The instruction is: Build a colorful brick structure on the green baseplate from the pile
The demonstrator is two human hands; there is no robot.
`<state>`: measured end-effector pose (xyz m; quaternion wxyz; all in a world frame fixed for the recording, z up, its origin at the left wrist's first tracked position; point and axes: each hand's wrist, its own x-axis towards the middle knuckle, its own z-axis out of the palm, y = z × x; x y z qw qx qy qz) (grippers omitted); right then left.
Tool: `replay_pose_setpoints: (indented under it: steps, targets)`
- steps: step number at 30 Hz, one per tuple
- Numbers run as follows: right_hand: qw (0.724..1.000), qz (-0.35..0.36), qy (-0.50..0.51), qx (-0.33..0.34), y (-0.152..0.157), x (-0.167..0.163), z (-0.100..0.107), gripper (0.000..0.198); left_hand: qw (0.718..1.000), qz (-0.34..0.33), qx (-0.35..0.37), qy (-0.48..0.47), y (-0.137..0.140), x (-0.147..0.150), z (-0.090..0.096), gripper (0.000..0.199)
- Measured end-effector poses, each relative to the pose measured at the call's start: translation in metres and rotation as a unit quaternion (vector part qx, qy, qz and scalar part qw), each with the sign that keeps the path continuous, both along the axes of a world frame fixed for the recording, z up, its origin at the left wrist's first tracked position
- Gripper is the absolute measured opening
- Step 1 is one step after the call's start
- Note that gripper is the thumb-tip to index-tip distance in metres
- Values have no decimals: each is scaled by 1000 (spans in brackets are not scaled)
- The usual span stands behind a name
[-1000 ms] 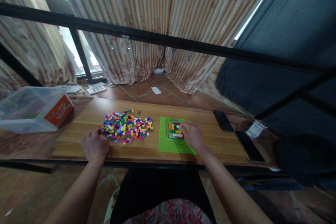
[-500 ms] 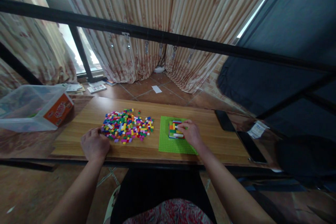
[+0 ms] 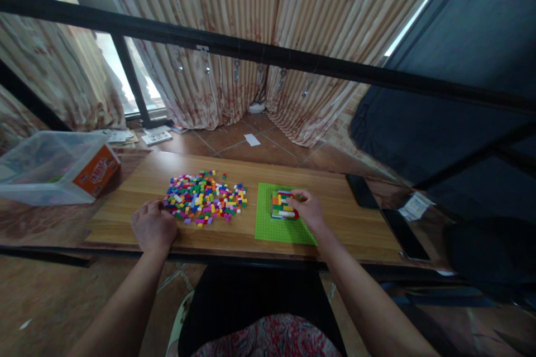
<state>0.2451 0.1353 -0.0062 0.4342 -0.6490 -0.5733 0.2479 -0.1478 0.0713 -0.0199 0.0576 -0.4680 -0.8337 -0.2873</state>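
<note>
On the green studded baseplate (image 3: 266, 228) stands a low rectangular build of toy building bricks (image 3: 277, 206), with orange, yellow, red, green and white bricks on its upper face. My right hand (image 3: 309, 211) reaches over the build's right side, fingers pinched at a toy brick there; the hand hides part of the build. My left hand (image 3: 154, 227) rests on the table at the left edge of a spread pile of loose multicoloured toy bricks (image 3: 205, 198). Its fingers are curled in, and whatever they may hold is hidden.
A clear plastic box (image 3: 50, 178) with an orange label stands left of the wooden table (image 3: 234, 240). Two dark phones (image 3: 360, 191) lie toward the right end, near a white packet (image 3: 415, 206). A black metal rail (image 3: 251, 53) crosses in front of the curtains.
My right fingers have shifted slightly on the build, showing more red at its right side. The left hand stays by the pile. The whole view has shifted a little.
</note>
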Motion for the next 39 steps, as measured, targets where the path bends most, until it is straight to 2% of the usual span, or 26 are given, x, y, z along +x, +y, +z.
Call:
replay_pose_setpoints:
  steps: [5,8,12,17,24,28,31,34,37,39]
  targets:
    - [998,-15,-34,52,8,-4,-5,45,1000,6,3,-6,0,2,2,35]
    - [998,8,-38,42,12,-9,-13,42,1000,3,-2,-6,0,2,3,35]
    - [999,33,13,5,12,-12,-22,43,1000,2,-2,-11,-1,2,2,34]
    - [999,25,40,4,7,-14,-23,45,1000,2,6,3,0,0,-3,35]
    - [997,38,62,-17,3,-17,-14,46,1000,2,-1,10,0,0,-2,36]
    - [989,30,143,-31,1,-13,-3,48,1000,8,8,-9,0,1,-1,36]
    - [984,-22,174,6,-5,-7,9,46,1000,5,11,-13,0,1,-1,36]
    - [984,-59,160,53,-19,-7,23,40,1000,1,7,-4,-1,1,-1,35]
    - [986,-58,138,70,-41,-25,33,36,1000,5,6,7,-1,2,-1,34]
    - [990,-27,121,61,-57,-44,35,33,1000,7,7,7,-2,2,-1,33]
